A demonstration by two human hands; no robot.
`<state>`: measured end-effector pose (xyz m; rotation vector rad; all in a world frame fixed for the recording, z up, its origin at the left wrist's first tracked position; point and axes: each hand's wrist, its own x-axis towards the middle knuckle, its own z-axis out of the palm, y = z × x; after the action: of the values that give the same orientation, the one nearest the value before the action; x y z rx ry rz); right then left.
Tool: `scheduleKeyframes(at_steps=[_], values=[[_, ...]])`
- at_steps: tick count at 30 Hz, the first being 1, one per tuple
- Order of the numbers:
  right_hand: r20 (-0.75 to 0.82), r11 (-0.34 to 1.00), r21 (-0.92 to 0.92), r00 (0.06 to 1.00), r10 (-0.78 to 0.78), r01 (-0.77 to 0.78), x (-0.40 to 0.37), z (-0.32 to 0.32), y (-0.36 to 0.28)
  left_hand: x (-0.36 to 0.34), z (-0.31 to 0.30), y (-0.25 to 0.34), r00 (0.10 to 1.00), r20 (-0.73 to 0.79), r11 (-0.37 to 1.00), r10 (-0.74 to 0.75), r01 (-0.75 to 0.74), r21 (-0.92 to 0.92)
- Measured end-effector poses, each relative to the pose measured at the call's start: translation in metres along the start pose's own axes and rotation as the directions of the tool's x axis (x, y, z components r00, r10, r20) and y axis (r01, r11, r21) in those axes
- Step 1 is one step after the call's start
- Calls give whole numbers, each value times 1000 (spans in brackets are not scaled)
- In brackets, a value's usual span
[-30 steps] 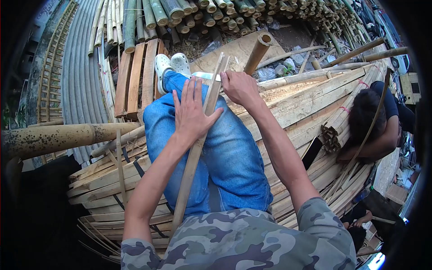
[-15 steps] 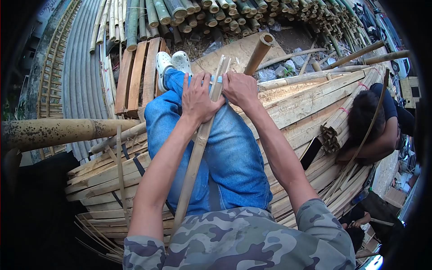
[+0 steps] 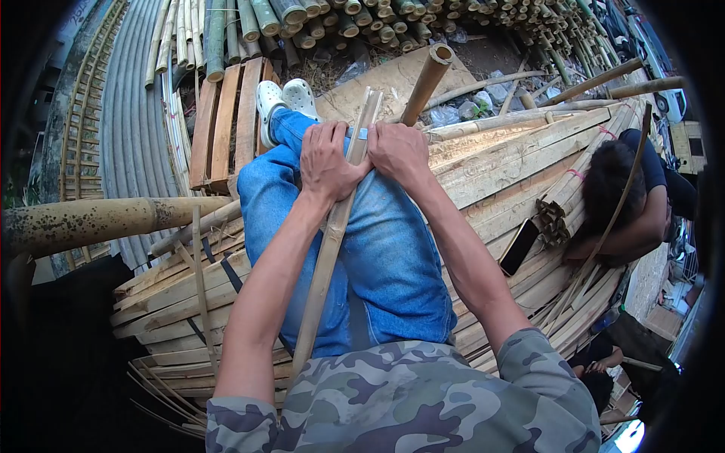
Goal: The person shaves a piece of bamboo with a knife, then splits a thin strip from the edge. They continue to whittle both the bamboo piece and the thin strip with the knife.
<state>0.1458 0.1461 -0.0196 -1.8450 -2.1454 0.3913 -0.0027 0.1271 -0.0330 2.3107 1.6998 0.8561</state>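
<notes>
A long bamboo strip lies lengthwise over my jeans, from my shirt up past my knees. Across its upper part sits a bluish metal blade, only a short stretch of it showing between my fists. My left hand is closed around the blade's left end, its thumb reaching over the strip. On the other side my right hand is wrapped around the right end. Both grips are hidden under the fingers, so handles cannot be made out. The strip's split far end sticks out beyond the blade.
I sit on stacked wooden slats. A phone lies to the right, near a bent-over person. Thick bamboo poles jut in from the left and rise as an upright post ahead. A bamboo pile stands behind.
Both hands and the blade have come slightly toward me along the bamboo strip, keeping their grip. The whole view has shifted a little.
</notes>
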Motion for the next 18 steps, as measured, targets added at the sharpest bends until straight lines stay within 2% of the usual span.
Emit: scheduleKeyframes(at_steps=[3,6,8,14,18], values=[[19,1000,-1,1000,5,-5,-2,5,1,-1,3,-1,999,-40,1000,6,-6,0],[22,1000,-7,1000,18,-18,-1,6,2,-1,2,-1,1000,7,1000,-23,23,9],[108,997,4,992,71,-71,1,2,1,0,0,-1,1000,22,1000,-20,20,8],[86,976,121,982,170,-179,3,1,-1,5,-4,2,999,-32,997,14,-11,79],[81,977,136,985,153,-163,-1,-6,-3,5,-11,3,998,-51,997,34,-31,70]])
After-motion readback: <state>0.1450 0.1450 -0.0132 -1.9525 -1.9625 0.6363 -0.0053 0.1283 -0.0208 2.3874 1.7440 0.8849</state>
